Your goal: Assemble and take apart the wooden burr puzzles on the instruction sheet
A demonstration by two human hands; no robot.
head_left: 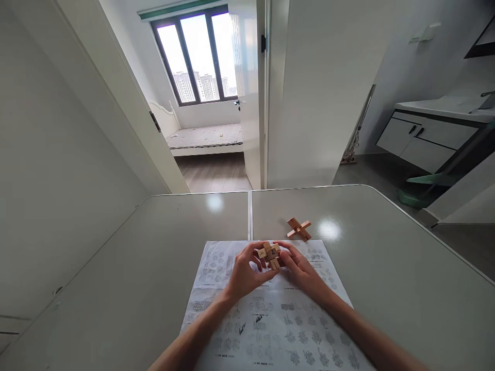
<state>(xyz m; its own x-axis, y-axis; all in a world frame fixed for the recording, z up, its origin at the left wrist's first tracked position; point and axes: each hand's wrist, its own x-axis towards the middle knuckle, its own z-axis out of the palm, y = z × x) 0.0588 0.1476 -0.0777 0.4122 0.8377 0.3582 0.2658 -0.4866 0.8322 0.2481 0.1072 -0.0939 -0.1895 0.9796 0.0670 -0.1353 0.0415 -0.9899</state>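
Evidently this is two-handed work: the left hand (pixel 244 272) pinches the puzzle (pixel 270 253) from the left, its thumb reaching along the near side, while the right hand (pixel 303 269) closes on the opposite side, thumb bent against the wood. How hard either one presses, I cannot tell. The puzzle sits between the fingertips, above the far part of the sheet (pixel 218 270); a wooden cross (pixel 299 229) lies on the table (pixel 116 288), near the right fingers, about at the sheet's far edge. To handle these bars well, I'd let the left hand be the steady clamp and leave fine shifting to the right thumb and fingers. Light, straight pressure should suit snug wood better than twisting, which might jam or spill it. Keeping the marked ends facing up would help reading them.
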